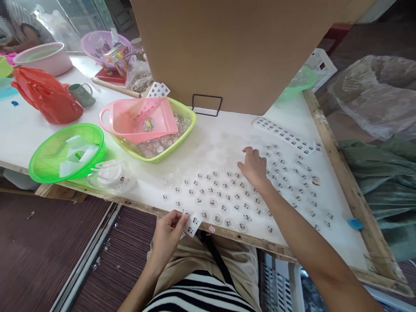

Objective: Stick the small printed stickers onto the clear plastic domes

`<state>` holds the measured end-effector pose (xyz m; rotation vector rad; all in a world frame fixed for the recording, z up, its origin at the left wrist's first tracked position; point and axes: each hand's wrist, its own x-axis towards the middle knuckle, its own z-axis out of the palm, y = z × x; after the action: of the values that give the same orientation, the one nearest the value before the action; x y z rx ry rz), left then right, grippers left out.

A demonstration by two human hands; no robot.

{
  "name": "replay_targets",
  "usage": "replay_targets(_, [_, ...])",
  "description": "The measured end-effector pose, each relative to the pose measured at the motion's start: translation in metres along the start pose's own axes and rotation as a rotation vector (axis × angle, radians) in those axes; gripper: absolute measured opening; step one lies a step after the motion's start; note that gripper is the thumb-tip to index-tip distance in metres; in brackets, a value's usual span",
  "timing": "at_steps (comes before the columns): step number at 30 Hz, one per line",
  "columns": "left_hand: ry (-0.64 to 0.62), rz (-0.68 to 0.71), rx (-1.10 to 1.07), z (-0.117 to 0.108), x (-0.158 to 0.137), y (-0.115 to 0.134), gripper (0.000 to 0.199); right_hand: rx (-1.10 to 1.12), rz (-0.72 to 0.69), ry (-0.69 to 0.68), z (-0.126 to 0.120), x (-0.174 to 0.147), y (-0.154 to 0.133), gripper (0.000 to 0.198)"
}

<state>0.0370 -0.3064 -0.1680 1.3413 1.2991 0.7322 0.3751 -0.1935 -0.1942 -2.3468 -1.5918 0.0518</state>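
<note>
In my left hand (170, 227), near the table's front edge, a small white sheet of panda stickers (194, 223) is pinched between thumb and fingers. My right hand (255, 165) reaches over the middle of the white table, fingers bent, thumb apart from them, nothing visible between them. Around and below it lie many small clear round discs, each with a panda sticker (228, 197) on it. Plain clear discs (216, 151), hard to make out against the white, spread to its left and beyond. A long strip of panda stickers (286, 135) lies at the back right.
A yellow-green basket (177, 149) holds clear pieces under a pink scoop-like tray (143, 117). Left of it are a green basket (40, 167), a red plastic bag (53, 97) and a mug (82, 94). A large cardboard box (227, 52) stands behind; wooden rails (344, 173) edge the table.
</note>
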Motion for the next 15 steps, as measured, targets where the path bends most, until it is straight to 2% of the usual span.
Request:
replay_targets(3, [0.003, 0.001, -0.010, 0.000, -0.001, 0.001, 0.033, 0.262, -0.012, 0.028, 0.001, 0.002, 0.001, 0.021])
replay_targets(7, [0.001, 0.011, -0.003, 0.000, 0.000, 0.004, 0.034, 0.621, 0.093, -0.163, 0.005, 0.004, -0.004, 0.013])
replay_targets(10, [0.002, 0.006, -0.029, 0.000, 0.001, 0.005, 0.033, 0.683, 0.158, -0.253, 0.007, 0.004, -0.008, 0.012])
replay_targets(15, [0.006, -0.010, -0.033, -0.001, 0.000, 0.004, 0.034, 0.647, 0.191, -0.270, 0.004, 0.003, -0.011, 0.011])
